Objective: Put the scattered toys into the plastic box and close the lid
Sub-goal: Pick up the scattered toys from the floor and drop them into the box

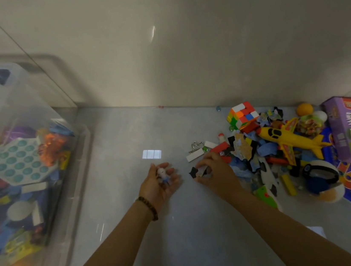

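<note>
A small white figure point(163, 174) is cradled in the upturned, half-open left hand point(160, 185). Just beside it at three o'clock, dark puzzle pieces point(197, 172) are pinched by the curled right hand point(214, 172). The toy pile point(261, 150) is spread at two o'clock, a yellow plane point(289, 138) on top. The plastic box point(19, 175), lid off, is seen at nine o'clock, partly filled.

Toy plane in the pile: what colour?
Yellow toy plane, with black cockpit markings and red patterned wings; clearest in the head view.
</note>
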### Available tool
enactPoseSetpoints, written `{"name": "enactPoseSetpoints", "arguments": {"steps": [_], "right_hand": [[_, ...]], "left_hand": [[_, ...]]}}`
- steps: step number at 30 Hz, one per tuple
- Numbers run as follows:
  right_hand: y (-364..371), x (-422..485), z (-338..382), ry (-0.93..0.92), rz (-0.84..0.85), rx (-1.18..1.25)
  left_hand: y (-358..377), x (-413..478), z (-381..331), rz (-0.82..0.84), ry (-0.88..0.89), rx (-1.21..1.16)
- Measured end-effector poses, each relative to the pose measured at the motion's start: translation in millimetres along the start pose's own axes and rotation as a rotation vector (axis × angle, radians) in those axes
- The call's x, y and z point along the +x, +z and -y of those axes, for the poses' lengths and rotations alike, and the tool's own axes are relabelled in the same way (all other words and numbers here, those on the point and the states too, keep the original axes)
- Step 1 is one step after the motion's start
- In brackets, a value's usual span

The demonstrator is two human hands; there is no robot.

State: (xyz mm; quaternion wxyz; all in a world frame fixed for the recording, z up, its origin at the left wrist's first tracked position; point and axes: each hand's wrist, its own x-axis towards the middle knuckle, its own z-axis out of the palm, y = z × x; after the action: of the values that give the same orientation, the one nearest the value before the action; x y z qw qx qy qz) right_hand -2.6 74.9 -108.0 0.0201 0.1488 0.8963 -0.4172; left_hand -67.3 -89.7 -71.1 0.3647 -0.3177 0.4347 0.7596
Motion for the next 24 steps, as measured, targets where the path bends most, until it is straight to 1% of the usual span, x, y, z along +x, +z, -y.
{"name": "enactPoseSetpoints", "arguments": {"steps": [6,9,11,14,15,16,19,20,22,24], "right_hand": [[-2,1,-1,-0.037,0.004,-0.045],[-1,0,-3,-0.016,0.002,-0.052],[0,-2,-3,0.023,-0.029,0.009],[-2,-1,9,0.09,-0.146,0.177],[-3,-1,16,0.086,-0.142,0.228],[-4,-2,25,0.057,-0.103,0.265],[-4,-5,47,-0.041,0.096,0.338],[-5,-2,49,-0.041,0.099,0.361],[-9,7,41,0.014,-0.019,0.403],[-16,19,28,0.076,-0.129,0.407]], "left_hand": [[-2,-3,3,0.037,-0.072,-0.022],[-2,-4,9,0.055,-0.12,-0.019],[-2,-3,12,0.059,-0.139,-0.011],[-1,-3,13,0.079,-0.148,-0.023],[1,-4,12,0.096,-0.16,-0.033],[2,-4,12,0.112,-0.174,-0.048],[8,-10,9,0.168,-0.2,-0.141],[10,-10,7,0.179,-0.195,-0.169],[10,-10,3,0.179,-0.171,-0.193],[10,-11,0,0.142,-0.118,-0.149]]}}
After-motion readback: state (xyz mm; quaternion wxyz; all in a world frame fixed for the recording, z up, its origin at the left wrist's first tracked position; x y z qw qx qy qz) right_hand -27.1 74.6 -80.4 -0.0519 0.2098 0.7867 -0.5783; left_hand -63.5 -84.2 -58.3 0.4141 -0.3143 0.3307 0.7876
